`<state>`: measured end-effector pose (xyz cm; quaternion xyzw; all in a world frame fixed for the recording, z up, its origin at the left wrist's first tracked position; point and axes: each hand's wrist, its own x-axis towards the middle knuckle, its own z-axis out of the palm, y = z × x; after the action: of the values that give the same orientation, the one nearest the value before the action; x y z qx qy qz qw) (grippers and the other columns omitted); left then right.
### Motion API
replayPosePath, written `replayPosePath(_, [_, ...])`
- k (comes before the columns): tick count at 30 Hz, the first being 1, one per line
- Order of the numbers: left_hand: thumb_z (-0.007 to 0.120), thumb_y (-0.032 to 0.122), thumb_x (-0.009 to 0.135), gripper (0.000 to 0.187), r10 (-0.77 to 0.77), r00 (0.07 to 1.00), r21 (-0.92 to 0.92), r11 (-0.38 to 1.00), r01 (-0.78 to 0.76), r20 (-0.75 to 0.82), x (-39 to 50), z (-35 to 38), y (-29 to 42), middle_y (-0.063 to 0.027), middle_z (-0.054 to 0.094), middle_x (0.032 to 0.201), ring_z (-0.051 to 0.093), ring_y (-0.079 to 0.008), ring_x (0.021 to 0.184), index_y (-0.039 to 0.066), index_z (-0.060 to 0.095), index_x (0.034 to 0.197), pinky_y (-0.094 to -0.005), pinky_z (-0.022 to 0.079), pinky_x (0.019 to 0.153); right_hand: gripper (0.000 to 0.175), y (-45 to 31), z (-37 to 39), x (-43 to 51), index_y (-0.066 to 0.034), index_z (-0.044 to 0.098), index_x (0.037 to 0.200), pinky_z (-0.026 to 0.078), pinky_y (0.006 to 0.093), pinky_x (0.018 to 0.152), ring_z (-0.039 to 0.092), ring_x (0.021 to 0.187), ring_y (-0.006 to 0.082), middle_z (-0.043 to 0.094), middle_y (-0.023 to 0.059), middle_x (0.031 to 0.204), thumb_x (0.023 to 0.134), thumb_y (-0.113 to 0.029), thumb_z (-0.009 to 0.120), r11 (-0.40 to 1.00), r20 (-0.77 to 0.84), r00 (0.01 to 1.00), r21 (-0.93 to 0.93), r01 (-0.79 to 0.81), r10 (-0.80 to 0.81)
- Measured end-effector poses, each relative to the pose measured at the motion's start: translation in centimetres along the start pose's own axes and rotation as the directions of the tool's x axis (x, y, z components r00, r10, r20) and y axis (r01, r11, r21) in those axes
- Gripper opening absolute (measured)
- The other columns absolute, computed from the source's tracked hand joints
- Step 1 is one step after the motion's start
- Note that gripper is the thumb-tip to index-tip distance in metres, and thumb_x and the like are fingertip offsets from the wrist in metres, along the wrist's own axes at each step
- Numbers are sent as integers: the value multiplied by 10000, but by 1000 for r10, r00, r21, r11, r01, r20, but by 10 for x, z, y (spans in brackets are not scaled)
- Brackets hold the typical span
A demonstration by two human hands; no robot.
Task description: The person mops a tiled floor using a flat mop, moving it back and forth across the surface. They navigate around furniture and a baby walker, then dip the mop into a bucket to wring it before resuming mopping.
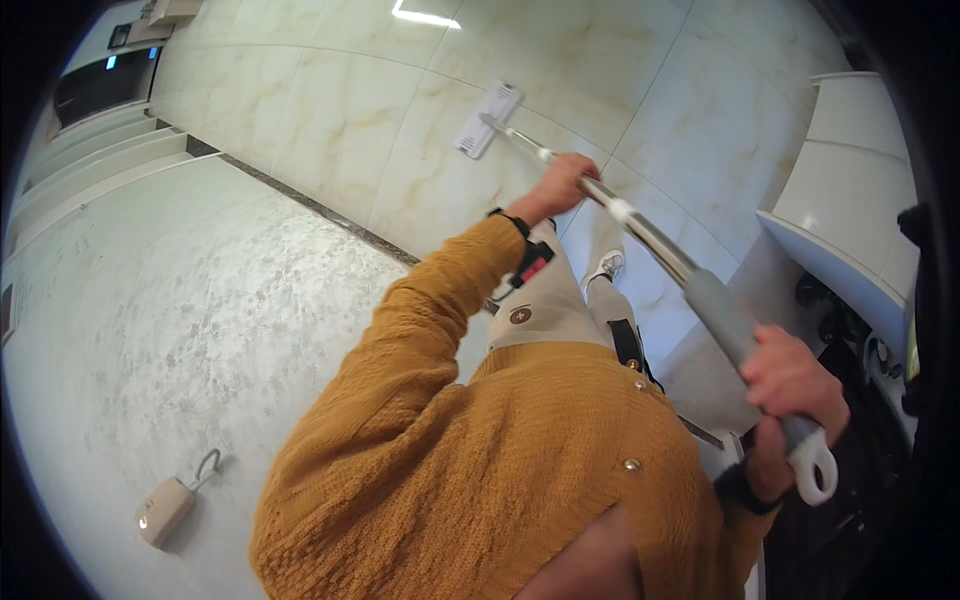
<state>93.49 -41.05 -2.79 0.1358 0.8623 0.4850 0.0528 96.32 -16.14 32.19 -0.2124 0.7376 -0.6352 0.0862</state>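
Note:
A flat mop runs diagonally across the view, its white rectangular head [489, 120] lying on the marbled floor tiles. Its metal pole [652, 238] has white collars and ends in a grey grip with a white hanging loop [816, 471]. My left hand [564, 186] is wrapped around the pole partway down. Higher up, near the loop, my right hand [799, 382] holds the grey grip [721, 315] and looks slightly blurred. Dark bands circle both wrists.
A patterned pale wall [202, 300] with dark skirting stands on my left, bearing a beige device [166, 511] with a short cable. To my right is a white cabinet [844, 180] with dark items beneath it. My shoe [606, 266] stands on the tiles.

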Motion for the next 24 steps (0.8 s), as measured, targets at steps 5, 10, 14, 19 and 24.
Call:
replayPosePath(5, [693, 154, 629, 135, 136, 990, -130, 983, -130, 42, 11, 116, 98, -103, 591, 705, 561, -320, 722, 102, 594, 705, -415, 436, 657, 172, -49, -92, -95, -114, 449, 667, 426, 455, 807, 509, 615, 205, 499, 51, 619, 670, -191, 602, 977, -92, 992, -188, -101, 85])
replayPosePath(10, [683, 81, 633, 159, 90, 972, -273, 962, -28, 217, 13, 169, 167, -114, 577, 754, 539, -317, 770, 84, 586, 759, -400, 437, 693, 219, -78, -131, -155, -134, 385, 706, 333, 454, 850, 423, 708, 177, 403, 17, 677, 615, -263, 537, 949, -190, 970, -249, -196, 150])
replayPosePath(14, [663, 64, 636, 147, 49, 973, -221, 975, 2, 225, 6, 155, 176, -117, 581, 775, 529, -321, 788, 72, 583, 760, -398, 433, 713, 265, -77, -131, -154, -157, 394, 711, 344, 434, 822, 434, 704, 167, 420, 5, 673, 619, -301, 597, 965, -89, 992, -239, -113, 94])
replayPosePath(19, [623, 27, 623, 142, -2, 993, -214, 976, 28, 121, 1, 128, 161, -122, 580, 755, 524, -333, 780, 71, 586, 753, -405, 423, 718, 199, -69, -125, -122, -109, 433, 739, 387, 418, 726, 462, 638, 202, 454, 45, 640, 663, -224, 578, 988, 47, 995, -120, 98, -93])
replayPosePath(24, [596, -48, 590, 189, -121, 992, -103, 988, 118, -25, -24, 49, 94, -136, 594, 748, 543, -333, 796, 47, 600, 753, -381, 420, 722, 163, -34, -72, -74, -120, 471, 686, 428, 470, 830, 554, 673, 226, 538, 49, 657, 651, -168, 623, 1000, 132, 991, 11, 24, -25])
